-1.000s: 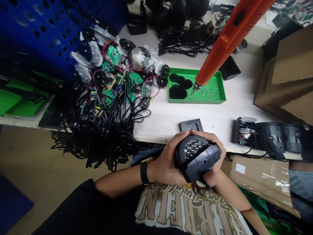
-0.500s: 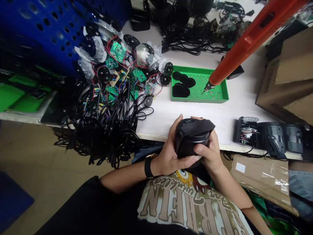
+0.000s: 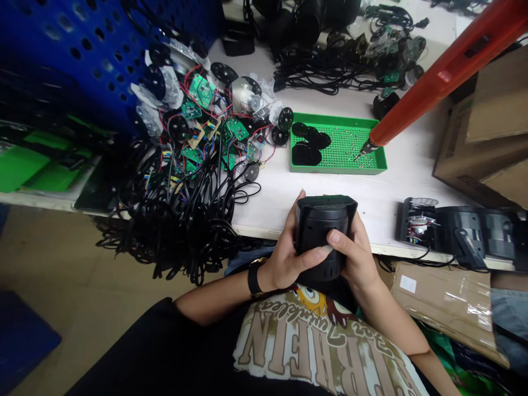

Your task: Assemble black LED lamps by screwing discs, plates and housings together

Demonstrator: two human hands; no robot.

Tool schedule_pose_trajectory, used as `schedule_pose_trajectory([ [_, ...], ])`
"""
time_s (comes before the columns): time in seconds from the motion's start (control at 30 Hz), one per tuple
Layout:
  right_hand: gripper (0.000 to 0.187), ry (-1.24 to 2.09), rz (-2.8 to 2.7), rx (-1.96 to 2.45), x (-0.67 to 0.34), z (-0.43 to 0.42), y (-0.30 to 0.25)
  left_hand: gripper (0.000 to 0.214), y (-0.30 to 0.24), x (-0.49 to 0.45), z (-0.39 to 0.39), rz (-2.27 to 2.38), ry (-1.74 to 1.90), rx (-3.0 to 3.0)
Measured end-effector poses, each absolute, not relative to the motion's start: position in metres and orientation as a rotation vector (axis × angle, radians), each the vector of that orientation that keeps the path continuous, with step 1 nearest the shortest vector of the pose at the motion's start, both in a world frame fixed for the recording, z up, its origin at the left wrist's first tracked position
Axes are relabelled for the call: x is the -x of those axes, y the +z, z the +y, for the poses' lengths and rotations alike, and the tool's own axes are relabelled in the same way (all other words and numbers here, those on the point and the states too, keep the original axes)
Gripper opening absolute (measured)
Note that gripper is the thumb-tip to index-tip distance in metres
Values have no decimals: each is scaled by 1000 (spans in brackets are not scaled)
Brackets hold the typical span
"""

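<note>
Both my hands grip a black plastic lamp housing (image 3: 320,228) at the near edge of the white table (image 3: 371,187), just above my lap. My left hand (image 3: 284,258) wraps its left side, thumb across the lower front. My right hand (image 3: 357,258) closes on the right side, thumb pressed on the front. The housing stands with its flat end up and its round vented end down. An orange electric screwdriver (image 3: 445,71) hangs over a green tray (image 3: 342,165), its tip near the tray's right end; no hand touches it.
A tangle of black cables (image 3: 177,220), green circuit boards (image 3: 202,91) and small motors fills the table's left. A blue perforated crate (image 3: 82,49) stands behind. More black housings (image 3: 454,231) lie at right, beside cardboard boxes (image 3: 490,126). Black discs (image 3: 305,154) sit in the tray.
I turned the housing over: its perforated round face, up a second ago, now points down. My right hand shifted to grip the side. The hanging screwdriver swung right.
</note>
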State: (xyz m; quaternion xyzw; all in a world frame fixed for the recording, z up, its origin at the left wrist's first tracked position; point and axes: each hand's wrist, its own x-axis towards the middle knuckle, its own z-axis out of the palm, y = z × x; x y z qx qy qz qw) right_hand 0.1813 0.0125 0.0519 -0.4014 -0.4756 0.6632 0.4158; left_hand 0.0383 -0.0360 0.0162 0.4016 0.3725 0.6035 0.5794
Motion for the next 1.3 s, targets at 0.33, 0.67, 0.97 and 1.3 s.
schedule_pose_trajectory([
  [0.33, 49, 1603, -1458, 1087, -183, 21, 60, 74, 17, -43, -37, 911, 1480, -676],
  [0.67, 77, 758, -1489, 981, -175, 139, 75, 71, 22, -19, -20, 958, 1600, -257],
  [0.97, 52, 876, -1388, 805, -144, 146, 109, 72, 22, -9, -28, 967, 1556, -153],
  [1.3, 46, 1057, -1261, 705, -154, 111, 108, 62, 18, -7, -15, 981, 1561, -227],
])
